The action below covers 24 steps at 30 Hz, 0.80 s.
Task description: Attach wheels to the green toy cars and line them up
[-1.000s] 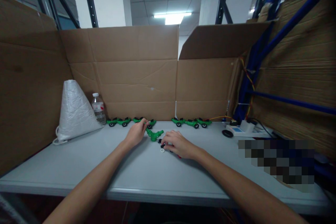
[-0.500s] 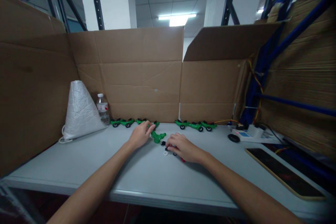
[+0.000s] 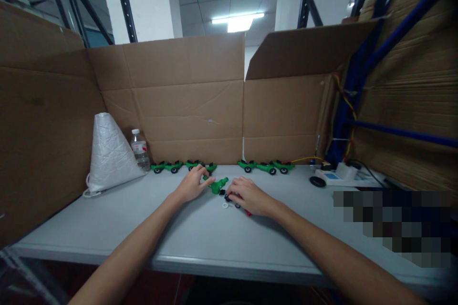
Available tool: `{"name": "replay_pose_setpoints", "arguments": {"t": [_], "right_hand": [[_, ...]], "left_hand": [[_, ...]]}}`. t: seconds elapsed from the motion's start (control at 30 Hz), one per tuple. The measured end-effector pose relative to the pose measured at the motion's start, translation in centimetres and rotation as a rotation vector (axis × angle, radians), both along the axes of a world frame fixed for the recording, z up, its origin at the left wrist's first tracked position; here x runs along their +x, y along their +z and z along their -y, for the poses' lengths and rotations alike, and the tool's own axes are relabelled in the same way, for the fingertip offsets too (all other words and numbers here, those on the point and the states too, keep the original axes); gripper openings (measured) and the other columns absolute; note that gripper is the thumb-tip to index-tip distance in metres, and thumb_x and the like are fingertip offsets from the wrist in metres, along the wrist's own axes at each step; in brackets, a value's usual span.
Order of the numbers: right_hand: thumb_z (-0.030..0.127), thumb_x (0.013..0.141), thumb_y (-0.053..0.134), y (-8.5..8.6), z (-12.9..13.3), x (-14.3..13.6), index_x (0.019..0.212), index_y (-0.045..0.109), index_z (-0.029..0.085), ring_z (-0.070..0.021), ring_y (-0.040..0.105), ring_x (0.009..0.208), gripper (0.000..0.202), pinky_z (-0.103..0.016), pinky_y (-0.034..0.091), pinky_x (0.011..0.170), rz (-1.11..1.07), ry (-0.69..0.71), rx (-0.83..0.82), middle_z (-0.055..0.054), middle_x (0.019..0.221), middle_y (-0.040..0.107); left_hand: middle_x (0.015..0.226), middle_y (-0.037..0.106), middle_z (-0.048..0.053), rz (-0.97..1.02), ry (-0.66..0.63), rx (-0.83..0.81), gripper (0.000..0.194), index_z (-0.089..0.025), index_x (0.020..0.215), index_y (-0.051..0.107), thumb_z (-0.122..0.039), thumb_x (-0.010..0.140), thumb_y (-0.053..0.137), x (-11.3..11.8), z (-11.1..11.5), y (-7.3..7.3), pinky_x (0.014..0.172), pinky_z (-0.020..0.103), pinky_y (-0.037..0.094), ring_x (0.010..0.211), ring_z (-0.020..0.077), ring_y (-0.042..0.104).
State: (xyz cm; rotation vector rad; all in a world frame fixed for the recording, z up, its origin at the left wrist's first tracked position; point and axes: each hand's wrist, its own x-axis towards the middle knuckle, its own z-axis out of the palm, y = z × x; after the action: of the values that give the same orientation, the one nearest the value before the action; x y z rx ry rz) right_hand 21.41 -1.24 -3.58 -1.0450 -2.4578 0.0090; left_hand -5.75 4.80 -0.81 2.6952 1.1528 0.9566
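Observation:
My left hand [image 3: 192,184] is closed, with thumb and fingers at the left end of a green plastic toy car body [image 3: 217,186] on the table. My right hand [image 3: 250,195] is just to the right, fingers bent down and together over a small black part [image 3: 227,198] at their tips. Another small black piece [image 3: 222,192] lies beside the green body. A white ring [image 3: 225,205] and a dark ring [image 3: 237,206] are on the table below the right fingers. Partly hidden under the right palm is a red piece [image 3: 248,212].
Several green toy cars with black wheels [image 3: 265,168] line the back by the cardboard wall [image 3: 186,114]. A silvery-white bag [image 3: 110,157] and a water bottle [image 3: 140,150] stand at left. At right are a power strip [image 3: 339,178], a black disc [image 3: 317,181] and a blue post [image 3: 352,100].
The view has shifted slightly. The green body has turned a little and sits closer to the right hand and the black pieces. Both hands stay nearly in place.

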Motion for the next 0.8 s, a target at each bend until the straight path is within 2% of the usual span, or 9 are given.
{"name": "replay_pose_setpoints", "arguments": {"t": [0.2,0.33,0.63,0.8], "right_hand": [[0.03,0.105,0.059,0.13,-0.35,0.14,0.101,0.07,0.02,-0.0228,0.058,0.101,0.015,-0.036,0.039,0.094,-0.108,-0.094,0.041,-0.007,0.102,0.069],[0.029,0.104,0.06,0.3,-0.44,0.33,0.106,0.069,0.021,-0.0225,0.058,0.1,0.012,-0.036,0.039,0.092,-0.157,-0.128,0.05,-0.006,0.102,0.07],[0.032,0.105,0.058,0.27,0.06,0.14,0.12,0.074,0.027,-0.0245,0.054,0.103,0.023,-0.039,0.039,0.096,-0.018,0.065,-0.006,-0.008,0.106,0.067],[0.028,0.104,0.058,0.4,0.29,0.08,0.119,0.075,0.027,-0.0254,0.052,0.106,0.022,-0.039,0.039,0.096,0.004,0.087,-0.039,-0.008,0.107,0.067]], "left_hand": [[0.08,0.062,0.002,-0.032,0.013,-0.088,0.044,-0.02,0.091,0.061,-0.063,0.098,0.055,0.27,0.18,0.32,0.067,0.031,0.038,0.073,0.0198,0.055],[0.075,0.059,0.0,-0.042,-0.006,-0.098,0.045,-0.02,0.087,0.059,-0.063,0.099,0.054,0.46,0.35,0.58,0.064,0.029,0.033,0.068,0.0178,0.052],[0.077,0.06,0.001,-0.042,-0.027,-0.071,0.047,-0.02,0.083,0.057,-0.065,0.097,0.054,0.47,0.32,0.4,0.067,0.028,0.035,0.072,0.0179,0.053],[0.081,0.063,0.002,-0.072,0.0,-0.101,0.051,-0.02,0.094,0.06,-0.071,0.09,0.061,0.29,0.4,0.33,0.066,0.028,0.036,0.072,0.0194,0.056]]}}
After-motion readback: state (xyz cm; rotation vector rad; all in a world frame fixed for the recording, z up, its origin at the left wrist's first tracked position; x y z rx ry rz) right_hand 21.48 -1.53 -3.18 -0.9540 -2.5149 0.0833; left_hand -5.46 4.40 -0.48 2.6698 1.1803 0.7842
